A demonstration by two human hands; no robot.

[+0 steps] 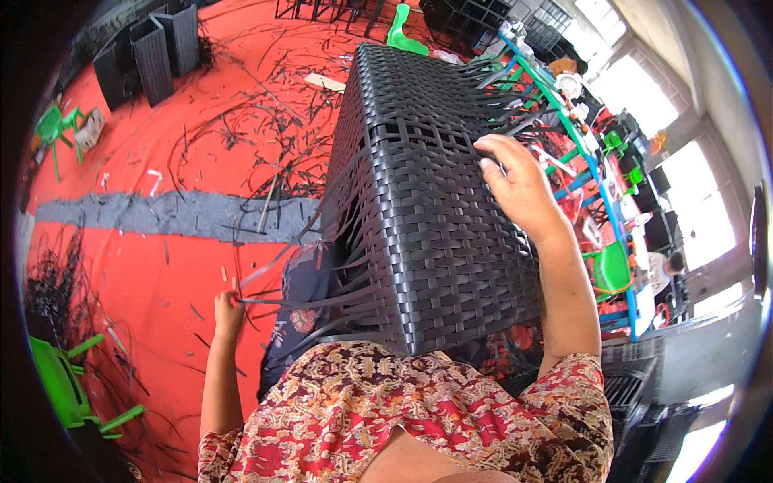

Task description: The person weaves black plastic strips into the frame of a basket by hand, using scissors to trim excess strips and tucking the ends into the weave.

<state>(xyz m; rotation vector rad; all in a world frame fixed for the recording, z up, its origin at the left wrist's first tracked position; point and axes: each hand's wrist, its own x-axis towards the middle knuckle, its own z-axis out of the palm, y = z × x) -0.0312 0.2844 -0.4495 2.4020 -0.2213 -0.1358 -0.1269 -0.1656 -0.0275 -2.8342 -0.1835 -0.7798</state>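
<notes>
- I am working on one big black woven rattan piece point(427, 201), a box-shaped frame; it is standing tilted against my lap, its near lower corner resting just above my patterned dress point(419, 419).
- My right hand point(515, 181) is lying on the upper right edge of the woven piece, fingers curled over the weave where a row of small square gaps is showing; it is gripping that edge.
- My left hand point(228, 310) is closing around the ends of loose black strips point(314, 299), pinching them tight and stretching them out to my left from the lower left side of the piece.
- I am counting about four or five of these loose strips fanning between my hand and the weave; the exact number is hard to tell.
- More unwoven strip ends point(503, 92) are sticking out at the far right top of the piece.
- Two finished black woven boxes point(165, 52) are standing side by side at the far left on the red floor point(137, 266).
- One grey band point(169, 213) is crossing the floor, with cut black scraps point(250, 121) scattered around it.
- I am seeing three green plastic chairs: one far left point(55, 125), one at my lower left point(68, 386), one on the right point(612, 270).
- One pale flat card point(324, 81) is lying on the floor just left of the piece.
</notes>
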